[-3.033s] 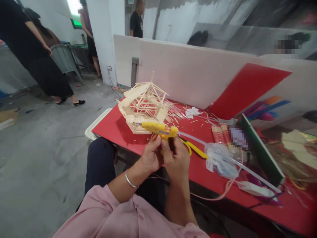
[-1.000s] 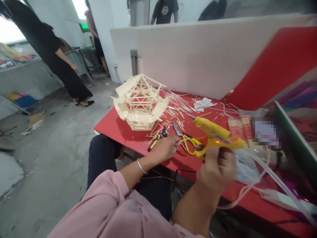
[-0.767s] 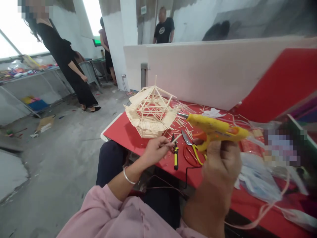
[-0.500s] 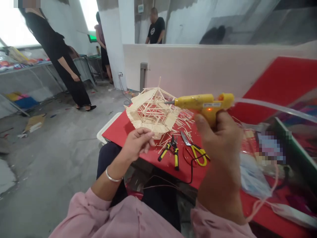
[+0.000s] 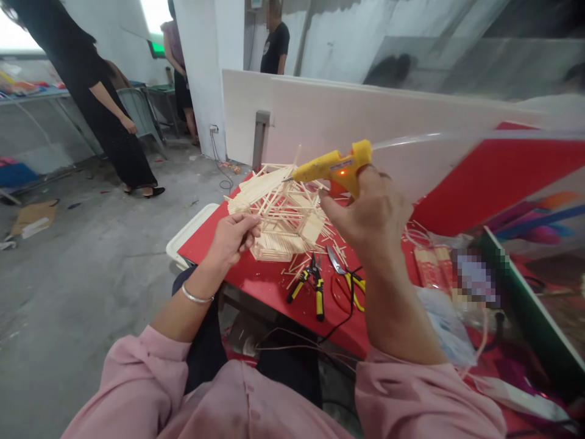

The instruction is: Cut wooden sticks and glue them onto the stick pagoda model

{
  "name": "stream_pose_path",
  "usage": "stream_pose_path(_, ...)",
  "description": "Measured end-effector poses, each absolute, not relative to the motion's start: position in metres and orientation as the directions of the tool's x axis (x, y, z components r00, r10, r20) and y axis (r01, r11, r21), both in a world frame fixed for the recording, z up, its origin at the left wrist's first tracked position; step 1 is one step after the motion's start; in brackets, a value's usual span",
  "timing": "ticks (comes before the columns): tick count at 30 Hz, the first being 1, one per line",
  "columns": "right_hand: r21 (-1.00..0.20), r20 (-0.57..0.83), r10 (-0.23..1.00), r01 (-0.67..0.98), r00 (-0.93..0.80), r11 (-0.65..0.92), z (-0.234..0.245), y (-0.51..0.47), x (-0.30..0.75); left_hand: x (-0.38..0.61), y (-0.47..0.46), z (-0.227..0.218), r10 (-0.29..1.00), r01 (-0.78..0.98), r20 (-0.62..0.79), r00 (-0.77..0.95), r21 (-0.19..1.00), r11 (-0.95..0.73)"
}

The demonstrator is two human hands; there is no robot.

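Observation:
A small roofed model made of thin wooden sticks (image 5: pixel 278 241) stands on the red tabletop, its upper part an open lattice with a panel of close-laid sticks on the left. The fingers of my left hand (image 5: pixel 234 239) are pinched together at the model's near left edge; they hide exactly what part they grip. My right hand (image 5: pixel 377 210) is wrapped round the handle of a yellow hot glue gun (image 5: pixel 331 166) with a glowing orange light. Its metal nozzle points left, at the upper sticks of the roof. A long clear glue stick (image 5: pixel 425 139) runs out of its back.
Black-and-yellow cutters (image 5: pixel 315 286), scissors with yellow handles (image 5: pixel 340 268) and loose sticks lie before the model. Plastic bags (image 5: pixel 445 326) and a green-edged board (image 5: pixel 534 305) are at right. A dark cord hangs over the table edge. People stand beyond, at left and behind the white partition (image 5: pixel 365 110).
The glue gun has moved left and tipped nozzle-down, bringing its nozzle to the roof sticks. My left hand has shifted to the model's left edge, and the model appears turned.

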State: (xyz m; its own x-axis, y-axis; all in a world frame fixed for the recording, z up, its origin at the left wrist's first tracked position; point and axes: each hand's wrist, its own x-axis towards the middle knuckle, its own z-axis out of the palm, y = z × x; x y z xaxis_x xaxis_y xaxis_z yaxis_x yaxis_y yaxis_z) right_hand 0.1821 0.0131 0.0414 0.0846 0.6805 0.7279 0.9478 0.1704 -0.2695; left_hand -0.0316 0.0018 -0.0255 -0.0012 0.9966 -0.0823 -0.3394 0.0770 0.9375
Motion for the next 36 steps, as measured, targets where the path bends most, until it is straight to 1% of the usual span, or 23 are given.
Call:
stream_pose_path(4,-0.208,0.693,0.720,0.967,0.037,0.150,0.044,0.018,0.177,-0.037,0.014,-0.026,0.995,-0.340,-0.081,0.055,0.935,0.095)
stream_pose_path(6,-0.179,0.684,0.729,0.973,0.020,0.142,0.046,0.019,0.176,-0.038,0.017,-0.025,0.990,-0.348,-0.112,0.089,0.928,0.136)
stream_pose_path(10,-0.119,0.689,0.725,0.986,-0.004,0.118,0.049,0.021,0.177,-0.038,0.024,-0.021,0.967,-0.374,-0.201,0.160,0.894,0.247)
stream_pose_path(14,-0.089,0.708,0.706,0.990,-0.018,0.114,0.051,0.022,0.179,-0.038,0.032,-0.020,0.952,-0.392,-0.220,0.215,0.873,0.290)
stream_pose_path(19,-0.053,0.709,0.705,0.993,-0.039,0.108,0.053,0.022,0.178,-0.038,0.033,-0.017,0.959,-0.363,-0.209,0.190,0.893,0.266)
stream_pose_path(27,-0.081,0.704,0.709,0.987,-0.041,0.137,0.053,0.027,0.174,-0.038,0.036,-0.015,0.957,-0.344,-0.208,0.202,0.900,0.268)
stream_pose_path(36,0.007,0.699,0.712,0.996,-0.067,0.087,0.051,0.027,0.177,-0.036,0.040,-0.013,0.938,-0.395,-0.260,0.229,0.856,0.334)
